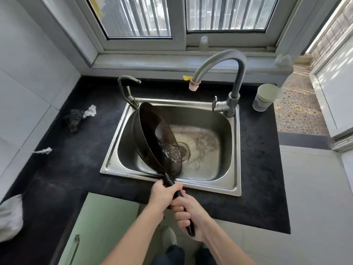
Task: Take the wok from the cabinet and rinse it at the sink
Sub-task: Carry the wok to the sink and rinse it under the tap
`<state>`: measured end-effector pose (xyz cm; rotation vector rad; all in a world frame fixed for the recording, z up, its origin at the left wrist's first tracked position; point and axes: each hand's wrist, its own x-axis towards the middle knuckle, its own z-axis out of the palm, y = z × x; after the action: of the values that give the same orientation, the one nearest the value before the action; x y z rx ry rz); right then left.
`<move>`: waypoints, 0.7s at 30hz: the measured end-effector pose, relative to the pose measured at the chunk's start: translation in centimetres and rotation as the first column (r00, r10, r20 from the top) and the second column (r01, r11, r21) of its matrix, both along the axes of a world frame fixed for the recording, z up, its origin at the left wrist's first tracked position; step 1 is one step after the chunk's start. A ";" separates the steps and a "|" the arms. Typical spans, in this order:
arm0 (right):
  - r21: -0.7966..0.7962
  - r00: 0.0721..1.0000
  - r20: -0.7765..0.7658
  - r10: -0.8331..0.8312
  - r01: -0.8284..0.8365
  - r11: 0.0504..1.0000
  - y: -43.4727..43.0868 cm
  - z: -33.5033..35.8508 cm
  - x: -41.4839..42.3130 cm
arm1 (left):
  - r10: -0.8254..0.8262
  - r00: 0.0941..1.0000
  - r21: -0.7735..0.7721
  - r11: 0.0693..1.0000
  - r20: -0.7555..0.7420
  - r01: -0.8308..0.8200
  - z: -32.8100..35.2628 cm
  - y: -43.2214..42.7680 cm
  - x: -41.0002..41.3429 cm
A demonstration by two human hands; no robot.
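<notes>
Gripping the handle (172, 186) tight with both hands, left hand (164, 194) and right hand (188, 213), tip the wok (152, 134) slowly so dirty water runs into the sink (208, 180).

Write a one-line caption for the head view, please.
Both hands, left and right, tilt a black wok over the steel sink.

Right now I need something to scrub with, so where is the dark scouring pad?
The dark scouring pad lies on the black counter left of the sink, beside a crumpled white tissue near the tiled wall.
</notes>
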<state>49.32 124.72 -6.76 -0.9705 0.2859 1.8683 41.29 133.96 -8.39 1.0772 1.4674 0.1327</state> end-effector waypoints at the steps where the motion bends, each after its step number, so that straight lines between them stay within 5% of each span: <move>1: -0.002 1.000 -0.024 -0.001 0.001 1.000 -0.2 0.0 0.2 | 0.004 1.000 0.013 1.000 -0.018 -0.004 0.2 -0.2 0.2; 7: -0.032 0.983 -0.175 -0.055 0.050 0.998 -0.6 -0.4 1.1 | 0.035 0.996 0.088 0.996 -0.086 -0.028 0.7 -0.8 1.0; 21: -0.022 0.978 -0.196 -0.070 0.067 0.997 -1.6 -0.2 1.6 | 0.039 0.994 0.132 0.991 -0.105 -0.025 0.0 -1.6 1.0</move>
<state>50.95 123.09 -6.96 -0.7765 0.4474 1.9030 42.33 132.37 -8.35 1.1819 1.5905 0.1982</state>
